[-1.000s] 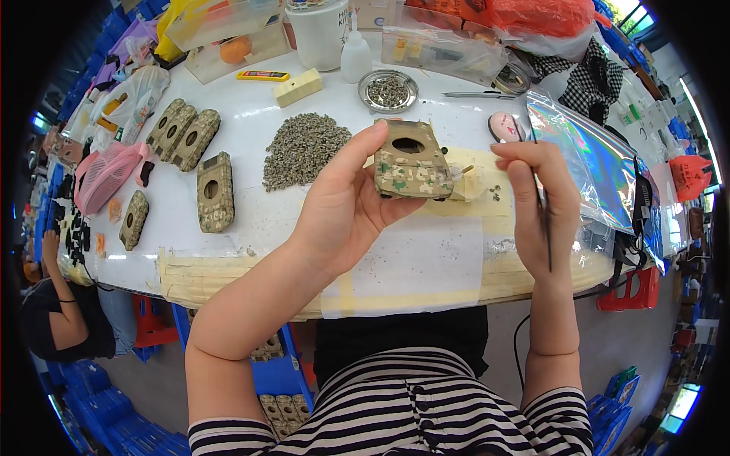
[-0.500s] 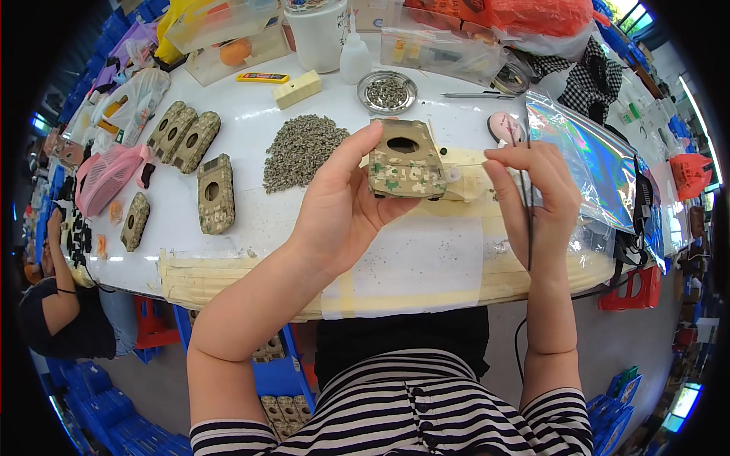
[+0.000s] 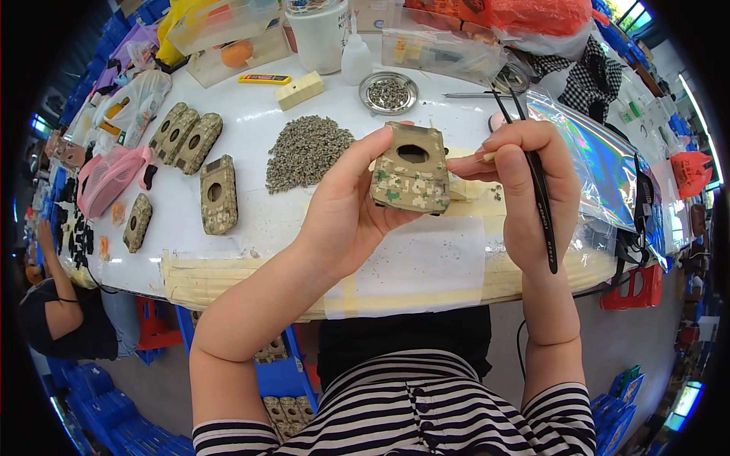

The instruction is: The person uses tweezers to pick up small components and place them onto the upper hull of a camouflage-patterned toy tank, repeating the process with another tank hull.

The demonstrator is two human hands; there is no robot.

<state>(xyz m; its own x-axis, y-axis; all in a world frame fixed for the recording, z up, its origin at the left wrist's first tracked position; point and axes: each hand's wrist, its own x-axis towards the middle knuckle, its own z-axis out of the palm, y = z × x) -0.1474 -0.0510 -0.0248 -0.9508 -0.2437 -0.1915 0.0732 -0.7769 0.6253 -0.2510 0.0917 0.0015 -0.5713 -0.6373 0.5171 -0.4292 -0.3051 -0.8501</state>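
My left hand [image 3: 338, 209] is closed round a camouflage toy tank hull [image 3: 411, 182], thumb on its upper left edge. The hull's top, with a round dark opening, faces me. My right hand [image 3: 536, 178] is beside the hull's right side, its index fingertip close to it; whether they touch I cannot tell. Black tweezers [image 3: 542, 201] lie across that palm, their tips spread and pointing up and away from the hull. A small pale stick-like piece [image 3: 489, 157] shows between its thumb and fingers.
Left stand several camouflage hulls [image 3: 218, 194]. Behind my left hand is a heap of small metallic parts [image 3: 304, 152]; a round metal dish [image 3: 388, 93] holds more. Farther back are a white squeeze bottle [image 3: 356, 61], a cream block [image 3: 299, 91] and a yellow cutter [image 3: 264, 79]. Another person [image 3: 61, 304] sits far left.
My right hand has moved in to the hull's side and turned, and the tweezers now slant with their tips apart. The hull has shifted slightly right and tilted in my left hand.
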